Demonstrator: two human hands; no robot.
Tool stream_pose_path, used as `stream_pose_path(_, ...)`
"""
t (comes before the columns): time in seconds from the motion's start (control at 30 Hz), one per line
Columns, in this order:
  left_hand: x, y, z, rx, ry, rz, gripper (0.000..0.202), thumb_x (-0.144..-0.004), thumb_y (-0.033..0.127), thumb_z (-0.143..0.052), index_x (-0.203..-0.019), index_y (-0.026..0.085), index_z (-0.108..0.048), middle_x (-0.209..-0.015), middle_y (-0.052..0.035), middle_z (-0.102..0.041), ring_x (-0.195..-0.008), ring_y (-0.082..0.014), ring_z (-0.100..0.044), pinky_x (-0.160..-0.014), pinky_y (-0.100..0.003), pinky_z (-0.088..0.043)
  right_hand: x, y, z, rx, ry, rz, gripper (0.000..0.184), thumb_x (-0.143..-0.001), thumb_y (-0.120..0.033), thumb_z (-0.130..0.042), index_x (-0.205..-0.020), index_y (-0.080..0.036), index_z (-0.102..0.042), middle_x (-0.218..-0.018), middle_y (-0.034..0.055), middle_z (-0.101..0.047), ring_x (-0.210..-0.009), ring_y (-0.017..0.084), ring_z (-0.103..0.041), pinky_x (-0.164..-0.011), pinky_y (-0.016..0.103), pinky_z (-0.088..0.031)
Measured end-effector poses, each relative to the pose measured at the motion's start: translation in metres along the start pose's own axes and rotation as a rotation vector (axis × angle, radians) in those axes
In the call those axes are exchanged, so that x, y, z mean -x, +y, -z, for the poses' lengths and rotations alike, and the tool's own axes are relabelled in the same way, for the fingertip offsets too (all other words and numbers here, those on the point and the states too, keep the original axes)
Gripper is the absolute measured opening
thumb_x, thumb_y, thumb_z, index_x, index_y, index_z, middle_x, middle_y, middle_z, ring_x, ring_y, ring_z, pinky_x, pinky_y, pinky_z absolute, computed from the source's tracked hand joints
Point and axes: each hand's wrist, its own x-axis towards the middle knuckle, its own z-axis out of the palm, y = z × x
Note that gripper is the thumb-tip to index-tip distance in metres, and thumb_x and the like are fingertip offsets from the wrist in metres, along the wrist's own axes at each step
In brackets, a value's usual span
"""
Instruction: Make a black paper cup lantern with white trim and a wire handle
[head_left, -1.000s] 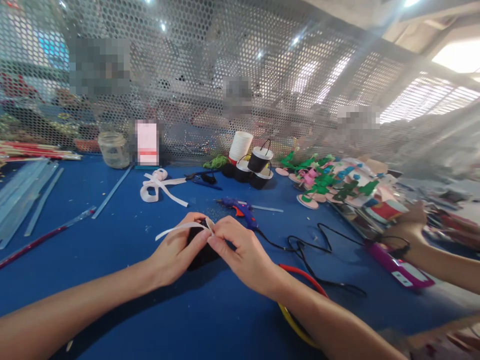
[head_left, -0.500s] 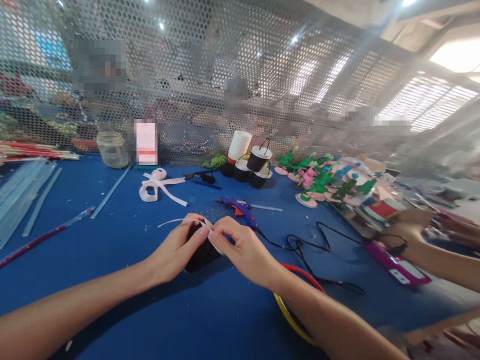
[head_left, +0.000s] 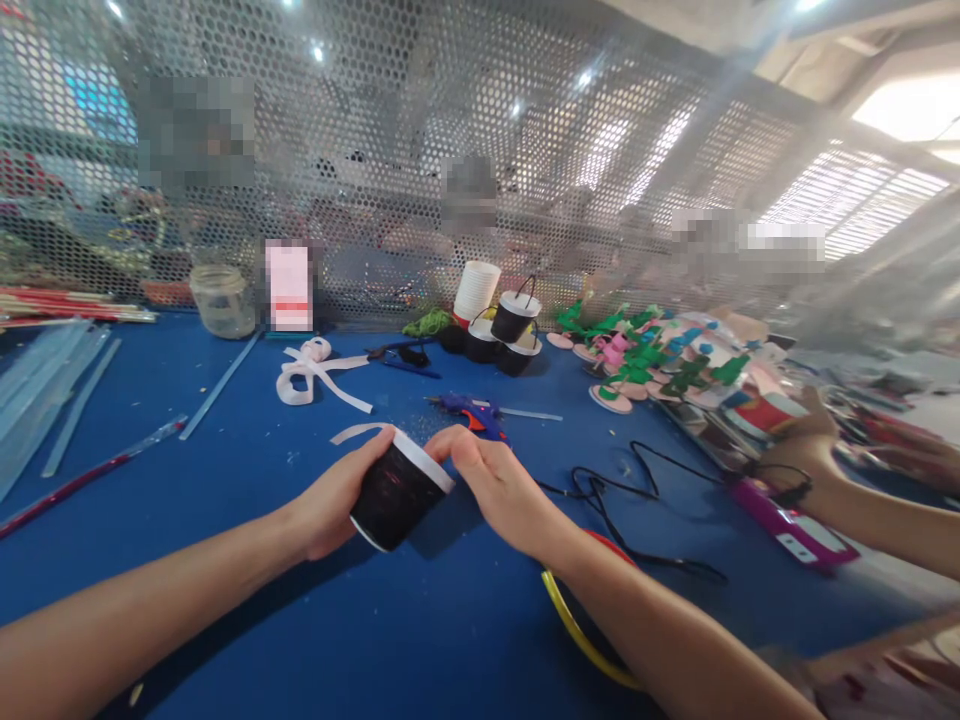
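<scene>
A small black glittery cup [head_left: 394, 492] lies tilted on the blue table [head_left: 225, 470], its rim banded with white ribbon [head_left: 352, 432] whose loose end trails left. My left hand [head_left: 330, 500] grips the cup's left side, thumb on the ribbon at the rim. My right hand [head_left: 495, 485] presses its fingers against the ribbon on the right of the rim. A blue glue gun [head_left: 469, 410] lies just behind my right hand.
Finished black cups [head_left: 514, 330] and a white cup stack [head_left: 478, 290] stand at the back, beside a coil of white ribbon [head_left: 311, 370]. Glue sticks [head_left: 52, 385] lie left. Foam decorations [head_left: 660, 365] are piled right, where another person's hand [head_left: 799, 450] works. A black cord [head_left: 622, 495] crosses the table.
My hands have spread apart and turned the cup, so its black side and ribboned rim now show. The loose ribbon end has shortened and lies closer to the rim.
</scene>
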Motion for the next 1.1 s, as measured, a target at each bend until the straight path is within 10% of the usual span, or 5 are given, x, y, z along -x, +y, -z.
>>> stream_pose_path(0.23,-0.002,0.001,0.003,0.082,-0.012,0.071,0.042,-0.083,0.045,-0.036,-0.072,0.011,-0.059,-0.058,-0.0065,-0.062,-0.052,-0.0155,-0.058,-0.055,-0.026,-0.043,-0.001,0.0,-0.002,-0.006,0.055,0.137,0.037,-0.081,-0.049,-0.042,-0.061,-0.018,-0.047,-0.069,0.0019,-0.05,-0.067,0.013,-0.049,-0.064,0.026,-0.042)
stream_pose_path(0.43,-0.002,0.002,0.005,0.128,-0.072,0.114,0.052,-0.082,0.049,-0.03,-0.078,0.007,-0.06,-0.063,-0.0109,-0.064,-0.052,-0.0171,-0.06,-0.053,-0.027,-0.045,-0.001,0.001,0.001,-0.111,0.035,0.08,0.051,-0.084,-0.054,-0.023,-0.068,-0.017,-0.053,-0.077,0.0061,-0.054,-0.078,0.016,-0.051,-0.075,0.033,-0.042)
stream_pose_path(1.1,-0.011,-0.005,0.021,0.34,-0.54,0.18,0.047,-0.076,0.044,-0.042,-0.091,0.003,-0.059,-0.079,-0.015,-0.065,-0.066,-0.0203,-0.062,-0.055,-0.026,-0.047,0.0,0.0,-0.003,-0.215,0.012,0.101,0.038,-0.081,-0.05,-0.039,-0.067,-0.017,-0.052,-0.089,0.0058,-0.051,-0.071,0.012,-0.054,-0.066,0.027,-0.048)
